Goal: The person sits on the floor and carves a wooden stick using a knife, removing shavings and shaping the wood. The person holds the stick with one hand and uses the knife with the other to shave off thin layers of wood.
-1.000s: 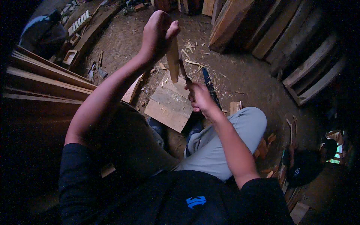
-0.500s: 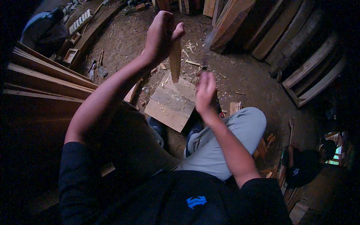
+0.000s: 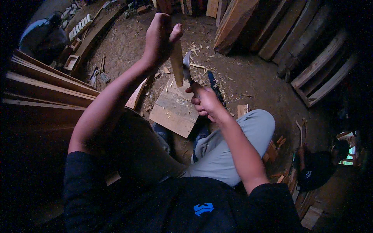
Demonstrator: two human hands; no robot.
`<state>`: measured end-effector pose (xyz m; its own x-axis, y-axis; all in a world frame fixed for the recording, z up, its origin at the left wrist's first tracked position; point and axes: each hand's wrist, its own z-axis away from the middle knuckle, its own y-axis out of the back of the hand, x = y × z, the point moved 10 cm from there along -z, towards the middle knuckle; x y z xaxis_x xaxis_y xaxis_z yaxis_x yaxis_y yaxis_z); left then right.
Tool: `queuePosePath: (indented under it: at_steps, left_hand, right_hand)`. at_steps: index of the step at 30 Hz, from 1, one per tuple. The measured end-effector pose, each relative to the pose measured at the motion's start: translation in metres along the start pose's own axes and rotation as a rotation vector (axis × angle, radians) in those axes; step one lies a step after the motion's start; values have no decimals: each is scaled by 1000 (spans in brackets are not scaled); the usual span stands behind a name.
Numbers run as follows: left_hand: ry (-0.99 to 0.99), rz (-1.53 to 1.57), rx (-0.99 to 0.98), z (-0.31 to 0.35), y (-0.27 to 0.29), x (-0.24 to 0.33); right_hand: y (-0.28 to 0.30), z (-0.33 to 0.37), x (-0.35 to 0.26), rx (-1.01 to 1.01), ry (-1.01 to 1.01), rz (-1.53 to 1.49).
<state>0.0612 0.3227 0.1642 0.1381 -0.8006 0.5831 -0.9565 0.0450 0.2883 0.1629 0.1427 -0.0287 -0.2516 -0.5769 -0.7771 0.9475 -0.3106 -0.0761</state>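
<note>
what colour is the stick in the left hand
Pale tan bare wood stick, held upright; head view.

the top end of the wooden stick (image 3: 177, 64) is buried inside the left hand (image 3: 159, 39), so no telling how long it really is. the blade (image 3: 186, 66) is edge-on to the camera, and its handle sits inside the right hand (image 3: 205, 101), so the kind of tool isn't clear. the board (image 3: 173, 110) on the ground has its near corner tucked behind the knee. upper left, a person (image 3: 42, 37) sits in shadow, too dark to make out. another person (image 3: 316, 167) at lower right is mostly murk too. the planks (image 3: 42, 87) at left run off into blackness, and the leaning timbers (image 3: 233, 19) get cut by the top edge.
</note>
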Motion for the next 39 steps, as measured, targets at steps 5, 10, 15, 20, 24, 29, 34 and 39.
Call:
queuePosePath:
  at_steps: [5,10,15,20,24,29,34,39]
  left_hand:
    - [18,-26,-14,-1,1,3]
    - [26,52,-16,1,-2,8]
    - [-51,2,5,2,-5,15]
    - [21,49,-6,0,3,-3]
    - [-25,-36,-12,2,8,7]
    - [-35,-1,-39,-2,-2,6]
    - [-5,-4,-29,1,-7,1]
    - [-14,7,-20,1,2,-2]
  right_hand:
    - [18,28,-68,309,646,-40]
    - [-1,2,-23,406,465,922]
    - [4,2,-21,378,555,938]
    - [15,-6,-27,293,408,458]
    - [22,52,-84,510,862,87]
    - [0,5,-26,400,572,965]
    - [14,6,-30,373,497,782]
    - [16,49,-76,567,778,367]
